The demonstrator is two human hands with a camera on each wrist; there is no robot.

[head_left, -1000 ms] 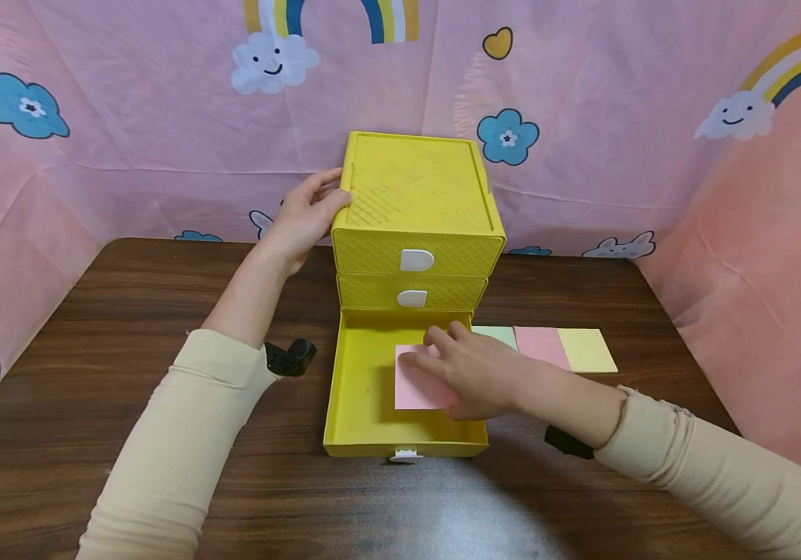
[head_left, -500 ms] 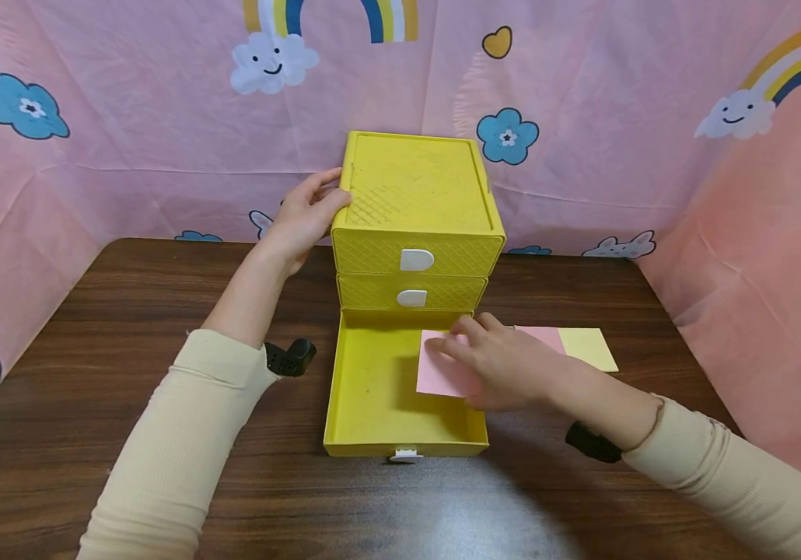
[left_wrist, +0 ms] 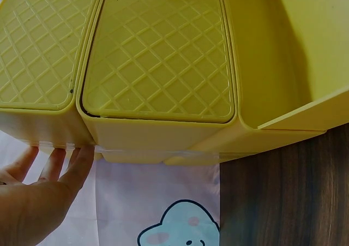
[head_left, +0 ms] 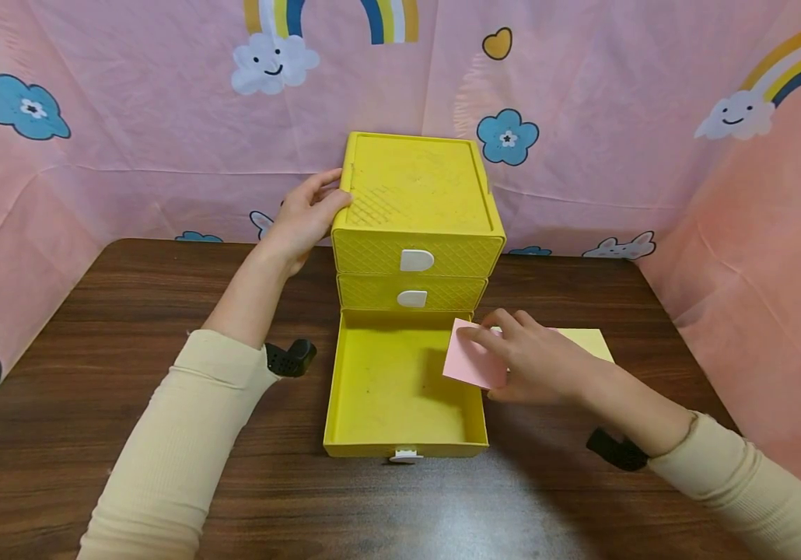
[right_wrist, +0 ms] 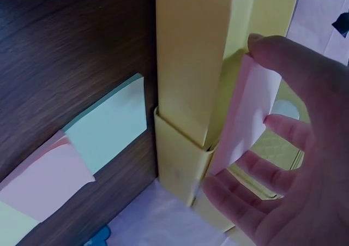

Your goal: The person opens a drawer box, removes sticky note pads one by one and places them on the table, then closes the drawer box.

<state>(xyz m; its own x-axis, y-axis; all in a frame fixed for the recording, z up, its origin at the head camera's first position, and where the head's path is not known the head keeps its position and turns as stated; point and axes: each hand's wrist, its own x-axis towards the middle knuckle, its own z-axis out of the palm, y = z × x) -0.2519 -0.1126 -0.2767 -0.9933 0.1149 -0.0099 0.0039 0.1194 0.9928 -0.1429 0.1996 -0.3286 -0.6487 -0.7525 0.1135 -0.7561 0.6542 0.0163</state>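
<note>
A yellow drawer unit (head_left: 414,187) stands on the table, its bottom drawer (head_left: 400,389) pulled out and bare inside. My left hand (head_left: 305,220) rests against the unit's upper left side, and the left wrist view shows its fingertips (left_wrist: 52,164) touching that wall. Over the drawer's right wall, my right hand (head_left: 536,354) pinches a pink sticky note pad (head_left: 472,358) between thumb and fingers. The pad is tilted, with its edge showing in the right wrist view. On the table to the right lie a green pad (right_wrist: 112,129), another pink pad (right_wrist: 46,178) and a yellow pad (head_left: 589,342).
The two upper drawers (head_left: 412,292) are shut and have white handles. A dark wooden table (head_left: 232,467) carries the unit. Behind and beside it hangs a pink patterned cloth (head_left: 162,117). Both wrists wear black camera straps.
My right hand has carried the pink sticky note pad rightward from over the drawer's middle to its right wall, tilting it. My left hand has stayed on the unit.
</note>
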